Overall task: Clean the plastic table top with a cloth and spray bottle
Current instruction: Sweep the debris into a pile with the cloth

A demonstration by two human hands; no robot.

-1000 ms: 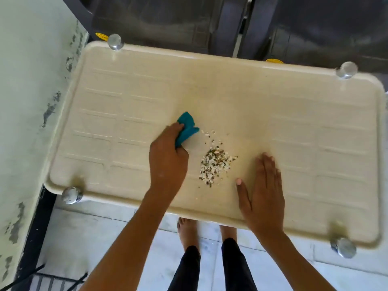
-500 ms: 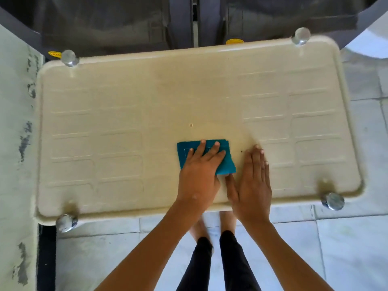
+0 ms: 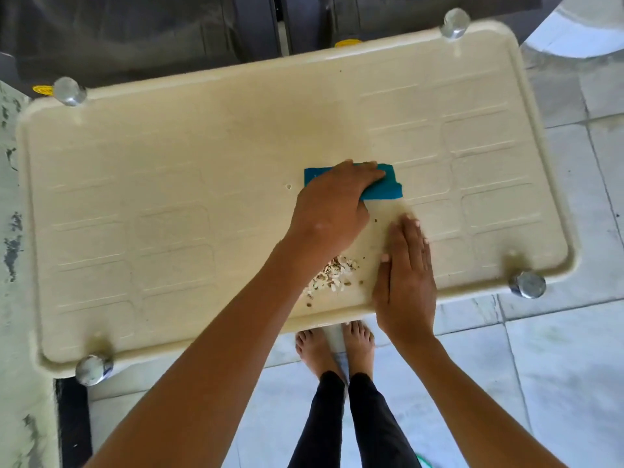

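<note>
View from my head, looking down. The cream table top [image 3: 175, 184] fills the upper frame. Its surface is moulded in shallow rectangular panels and edged by a raised rim, and a shiny knob [image 3: 69, 91] sits at each of its four corners.

The teal cloth [image 3: 383, 192] lies folded flat on the top, right of centre. My left hand [image 3: 332, 211] presses on it, palm down, with the fingers laid together and straight, pointing right along the cloth's far edge. The thumb is hidden. The cloth's right end and near right corner show beyond my fingers.

My right hand [image 3: 405, 275] rests flat on the table, nearer to me and to the right. Its fingers are straight and close together, pointing away from me and holding nothing, and its heel overhangs the near rim.

Between my left forearm and my right thumb lies a small pile of crumbs [image 3: 332, 276], pale flakes mixed with darker bits, close to the near rim. The forearm hides part of it. A few dark specks lie apart, between pile and cloth.

Below the rim, my bare feet [image 3: 315, 349] stand on pale floor tiles [image 3: 557, 366]. A stained wall [image 3: 20, 400] runs along the left, and dark furniture [image 3: 152, 28] stands beyond the far edge.
</note>
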